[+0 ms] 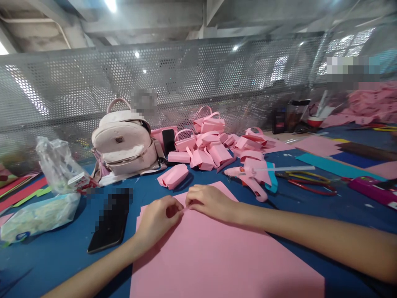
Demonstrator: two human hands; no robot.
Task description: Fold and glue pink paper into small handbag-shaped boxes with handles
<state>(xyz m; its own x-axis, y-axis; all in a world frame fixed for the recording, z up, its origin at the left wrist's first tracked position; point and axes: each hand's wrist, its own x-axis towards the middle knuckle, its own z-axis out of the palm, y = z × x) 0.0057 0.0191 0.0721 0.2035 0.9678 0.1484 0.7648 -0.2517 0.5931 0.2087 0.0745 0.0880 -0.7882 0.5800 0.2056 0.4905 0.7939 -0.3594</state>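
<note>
My left hand (159, 215) and my right hand (211, 202) meet over large pink paper sheets (223, 256). Thumb and fingers of both hands are pinched together on a small pale pink strip (185, 209), mostly hidden by the fingertips. Just beyond them lies a folded pink paper piece (173, 176). Farther back is a heap of folded pink paper baskets (211, 145), some with looped handles. A pink glue gun (248, 178) with a long clear glue stick rests to the right of my right hand.
On the left are a black phone (111, 223), a filled plastic bag (40, 217) and a pale backpack (124, 142). Red-handled scissors (313, 188), a blue paper strip (338, 165) and a purple tool (374, 191) lie right. A perforated metal panel (192, 78) stands behind.
</note>
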